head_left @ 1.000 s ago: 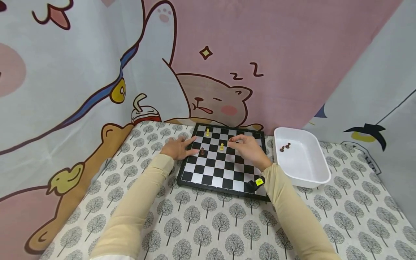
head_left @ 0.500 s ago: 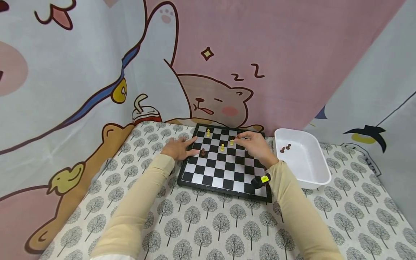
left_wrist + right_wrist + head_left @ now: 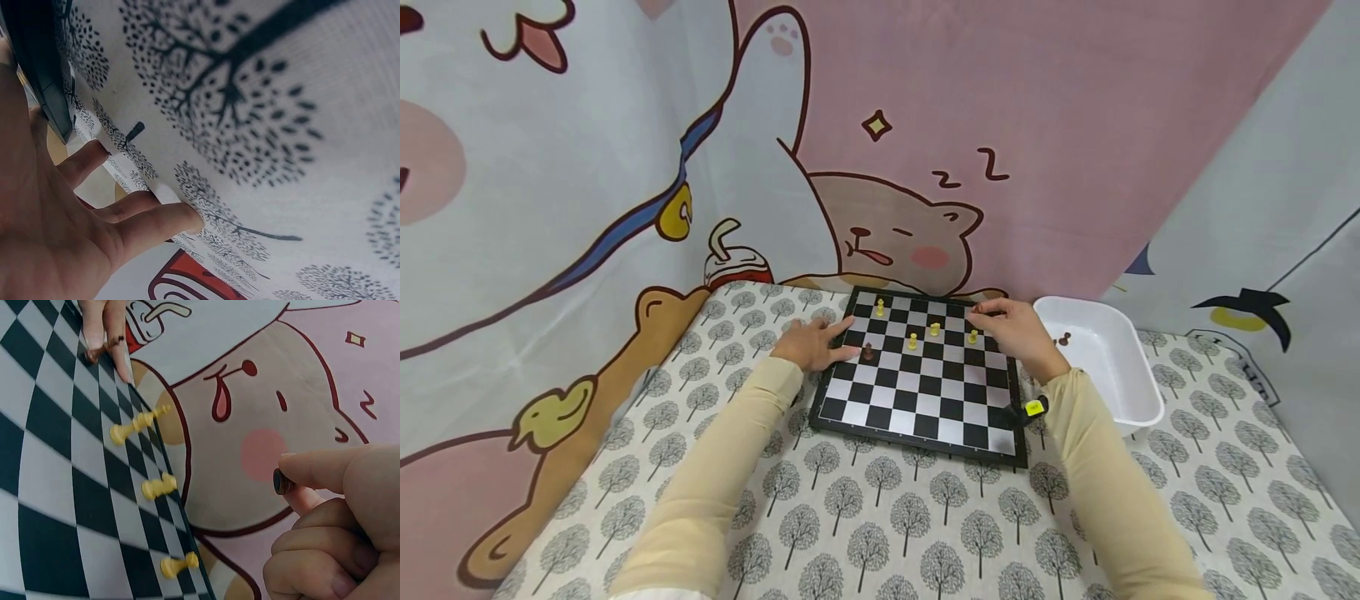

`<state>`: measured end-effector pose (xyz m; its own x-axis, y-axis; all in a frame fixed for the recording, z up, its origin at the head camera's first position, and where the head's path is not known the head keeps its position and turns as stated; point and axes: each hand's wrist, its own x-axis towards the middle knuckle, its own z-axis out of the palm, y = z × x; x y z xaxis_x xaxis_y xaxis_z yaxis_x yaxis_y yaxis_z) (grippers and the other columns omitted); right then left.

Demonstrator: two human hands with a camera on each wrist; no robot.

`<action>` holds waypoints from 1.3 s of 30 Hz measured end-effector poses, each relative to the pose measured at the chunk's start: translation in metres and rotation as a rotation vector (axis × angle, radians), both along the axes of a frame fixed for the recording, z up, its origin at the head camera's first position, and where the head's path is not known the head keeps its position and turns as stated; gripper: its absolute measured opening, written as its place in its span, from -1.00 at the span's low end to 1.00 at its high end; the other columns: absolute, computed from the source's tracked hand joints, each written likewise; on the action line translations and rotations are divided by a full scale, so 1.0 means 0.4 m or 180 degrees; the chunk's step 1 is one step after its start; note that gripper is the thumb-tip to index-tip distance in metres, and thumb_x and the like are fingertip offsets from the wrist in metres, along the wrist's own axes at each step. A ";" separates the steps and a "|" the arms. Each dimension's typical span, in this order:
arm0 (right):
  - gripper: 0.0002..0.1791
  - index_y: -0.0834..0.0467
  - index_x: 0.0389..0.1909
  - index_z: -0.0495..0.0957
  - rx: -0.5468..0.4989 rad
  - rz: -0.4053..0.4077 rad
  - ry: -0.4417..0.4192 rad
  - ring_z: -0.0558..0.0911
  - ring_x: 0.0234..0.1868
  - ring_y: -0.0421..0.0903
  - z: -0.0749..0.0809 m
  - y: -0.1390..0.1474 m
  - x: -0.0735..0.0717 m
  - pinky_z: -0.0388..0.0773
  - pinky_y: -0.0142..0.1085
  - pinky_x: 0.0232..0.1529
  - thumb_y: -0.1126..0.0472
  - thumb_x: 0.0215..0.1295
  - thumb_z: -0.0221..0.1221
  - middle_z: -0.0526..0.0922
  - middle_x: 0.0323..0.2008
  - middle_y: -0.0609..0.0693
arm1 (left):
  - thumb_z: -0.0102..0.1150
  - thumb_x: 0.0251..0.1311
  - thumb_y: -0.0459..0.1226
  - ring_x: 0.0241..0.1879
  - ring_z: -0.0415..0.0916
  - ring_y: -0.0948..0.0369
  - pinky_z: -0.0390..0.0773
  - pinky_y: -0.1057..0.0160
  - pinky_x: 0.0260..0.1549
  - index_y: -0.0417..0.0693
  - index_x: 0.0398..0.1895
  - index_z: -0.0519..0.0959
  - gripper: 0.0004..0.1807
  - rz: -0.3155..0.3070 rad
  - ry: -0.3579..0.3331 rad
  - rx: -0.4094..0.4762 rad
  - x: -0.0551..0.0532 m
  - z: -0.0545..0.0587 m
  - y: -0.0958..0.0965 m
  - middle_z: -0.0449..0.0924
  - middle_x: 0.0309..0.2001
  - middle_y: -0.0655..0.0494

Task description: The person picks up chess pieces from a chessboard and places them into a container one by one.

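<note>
My right hand (image 3: 1018, 337) pinches a small brown chess piece (image 3: 282, 481) between thumb and index finger, over the far right of the chessboard (image 3: 917, 404). In the right wrist view its dark round base shows, while the fingers hide most of its body. Just below that hand stands a yellow pawn (image 3: 973, 337); a yellow knight (image 3: 935, 330) and another yellow piece (image 3: 912, 341) are further left. My left hand (image 3: 808, 343) rests at the board's left edge with fingers spread, its thumb close to a standing brown piece (image 3: 868, 351).
One more yellow piece (image 3: 880, 307) stands near the board's far left corner. A white plastic tub (image 3: 1108, 392) right of the board holds brown pieces (image 3: 1064, 338), partly covered by the right hand. A tree-print cloth (image 3: 887, 517) covers the table; a cartoon curtain (image 3: 1037, 100) hangs behind.
My right hand has moved right across the board with the brown piece, uncovering the yellow knight and then the yellow pawn. My left hand has stayed in place.
</note>
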<state>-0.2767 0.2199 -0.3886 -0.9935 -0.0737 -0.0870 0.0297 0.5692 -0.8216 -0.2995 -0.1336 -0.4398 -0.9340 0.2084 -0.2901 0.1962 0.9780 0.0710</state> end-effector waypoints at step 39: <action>-0.49 0.27 0.27 0.52 -0.0118 -0.0194 -0.0302 0.24 -0.63 -0.31 -0.051 0.201 -0.076 0.31 -0.39 -0.57 0.03 0.46 0.20 0.58 -0.14 -0.16 | -0.36 0.34 0.49 0.54 -0.03 -0.44 0.50 -0.40 0.22 0.61 0.63 -0.24 -0.15 0.0031 0.0009 -0.0050 0.007 0.001 0.005 0.00 0.66 -0.01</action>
